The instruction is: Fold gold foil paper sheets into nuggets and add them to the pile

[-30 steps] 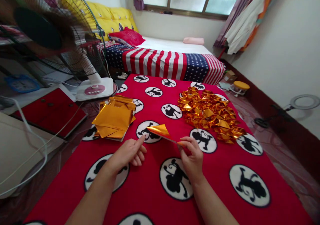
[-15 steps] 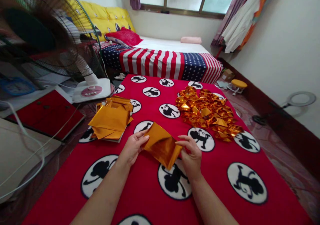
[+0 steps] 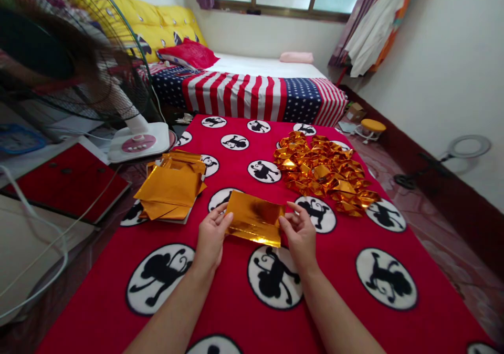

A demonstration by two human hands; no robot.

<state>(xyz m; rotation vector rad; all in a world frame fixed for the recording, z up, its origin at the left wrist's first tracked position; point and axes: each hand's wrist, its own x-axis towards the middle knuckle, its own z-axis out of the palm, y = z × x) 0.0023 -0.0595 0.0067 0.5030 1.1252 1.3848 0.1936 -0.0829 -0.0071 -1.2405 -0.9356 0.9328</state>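
Note:
A shiny gold foil sheet is held between my two hands above the red cloth with round monkey prints. My left hand pinches its left edge between thumb and fingers. At the right edge, my right hand grips the same sheet, thumb on the near face. A stack of flat gold sheets lies to the left of my left hand. Folded gold foil pieces form a pile beyond my right hand.
A fan with a white base stands at the left, beside a red panel. Behind the cloth is a bed with a striped cover. A yellow stool and a ring light are at the right.
The gold sheet has turned from a slant to nearly level, its lower corner raised. My right hand has shifted its hold along the right edge. The whole view has moved slightly.

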